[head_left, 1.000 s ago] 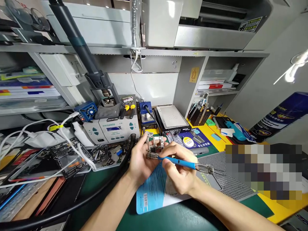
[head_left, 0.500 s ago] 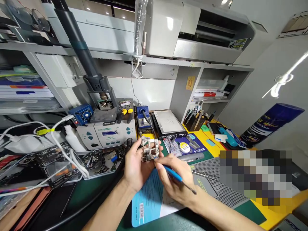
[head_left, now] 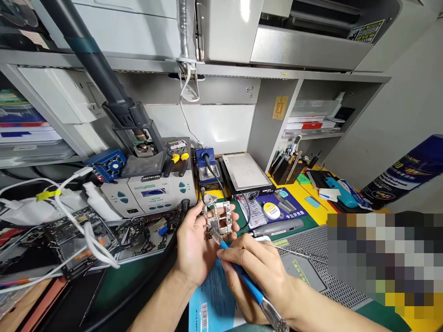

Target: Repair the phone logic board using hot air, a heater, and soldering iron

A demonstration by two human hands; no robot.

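My left hand [head_left: 194,240] is held palm up with a small phone circuit board [head_left: 226,216] gripped between the thumb and fingers. The board is frame-shaped and silvery, with openings and a dark chip area. My right hand [head_left: 258,276] is closed around a double-ended brush [head_left: 247,281] with a blue handle and flat metal ends. One end of the brush meets the board's lower left part, near my left palm. Its other end points down toward me, below my right hand. Under both hands lies a blue and white printed packet [head_left: 204,299].
A soldering station [head_left: 152,196] and a tray of scrap boards [head_left: 138,237] stand at left. A black hose [head_left: 173,258] runs beside my left forearm. Behind the hands are an iron stand [head_left: 206,168] and a flat metal plate [head_left: 247,170]. A perforated mat [head_left: 342,276] lies right.
The brush has turned in my right hand, so its broad metal ends now show instead of their narrow edges. My view has shifted lower and closer. The left hand still grips the board.
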